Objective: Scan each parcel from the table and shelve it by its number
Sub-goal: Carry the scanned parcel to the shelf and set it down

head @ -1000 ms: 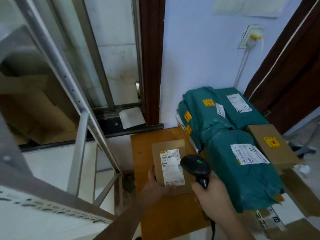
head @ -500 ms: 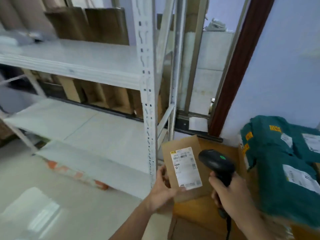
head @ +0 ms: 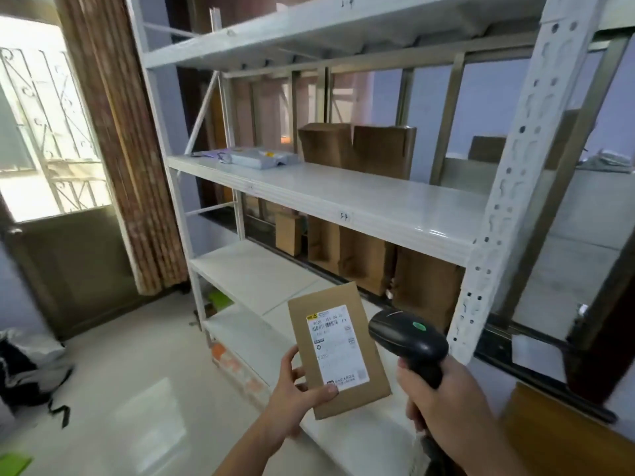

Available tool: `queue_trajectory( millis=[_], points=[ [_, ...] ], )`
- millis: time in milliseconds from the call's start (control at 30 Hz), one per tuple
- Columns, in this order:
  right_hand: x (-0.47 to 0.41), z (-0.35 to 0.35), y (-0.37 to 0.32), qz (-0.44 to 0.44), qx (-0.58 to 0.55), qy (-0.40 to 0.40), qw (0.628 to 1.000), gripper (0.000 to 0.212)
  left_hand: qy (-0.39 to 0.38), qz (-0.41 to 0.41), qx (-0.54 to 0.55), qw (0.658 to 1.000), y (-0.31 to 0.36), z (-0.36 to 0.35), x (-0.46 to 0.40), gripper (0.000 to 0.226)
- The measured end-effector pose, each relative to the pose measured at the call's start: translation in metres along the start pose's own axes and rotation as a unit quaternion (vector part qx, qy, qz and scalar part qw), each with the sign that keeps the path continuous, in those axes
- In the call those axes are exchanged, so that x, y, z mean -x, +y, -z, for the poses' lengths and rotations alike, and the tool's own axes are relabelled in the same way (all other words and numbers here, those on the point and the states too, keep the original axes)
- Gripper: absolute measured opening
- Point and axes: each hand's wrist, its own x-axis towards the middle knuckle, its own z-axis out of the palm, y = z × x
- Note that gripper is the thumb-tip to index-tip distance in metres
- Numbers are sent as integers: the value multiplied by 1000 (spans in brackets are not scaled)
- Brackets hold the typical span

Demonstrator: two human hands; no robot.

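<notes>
Left grip (head: pixel 295 389) pinching the parcel (head: pixel 338 348), right grip (head: pixel 443 393) wrapped round the scanner (head: pixel 409 341), next I match its number to a shelf (head: pixel 343 197) mid-frame.

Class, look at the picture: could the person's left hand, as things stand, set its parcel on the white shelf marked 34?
Probably yes. The left hand holds the parcel in front of the rack, and the shelf has a bare stretch along its open front edge. The scanner sits off to the right, out of the way.

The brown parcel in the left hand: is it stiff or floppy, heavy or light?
The brown parcel probably is stiff: its edges stay straight though the left hand pinches only one corner. It seems light, since thumb and fingers alone hold it.
</notes>
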Motion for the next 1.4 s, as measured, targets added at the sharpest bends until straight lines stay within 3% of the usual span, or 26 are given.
queue_trajectory(
  millis=[200, 467, 900, 1167, 1300, 1400],
  points=[
    [-42, -67, -90, 27, -22, -16, 999, 20, 50, -55, -3, 997, 70, 109, -31, 127],
    [-102, -107, -173, 94, -30, -31, 995, 5, 88, -135, 17, 987, 144, 193, -88, 116],
    [-276, -138, -237, 150, -104, -37, 982, 6, 72, -210, -6, 975, 243, 245, -265, 107],
    [-355, -150, -280, 178, -120, -33, 976, 6, 102, -248, -3, 963, 289, 271, -346, 105],
    [-384, -163, -296, 185, -112, -11, 976, 8, 80, -264, 5, 961, 324, 284, -386, 92],
    [-405, -175, -309, 192, -107, 7, 976, 8, 47, -270, -7, 962, 345, 295, -422, 97]
  ],
)
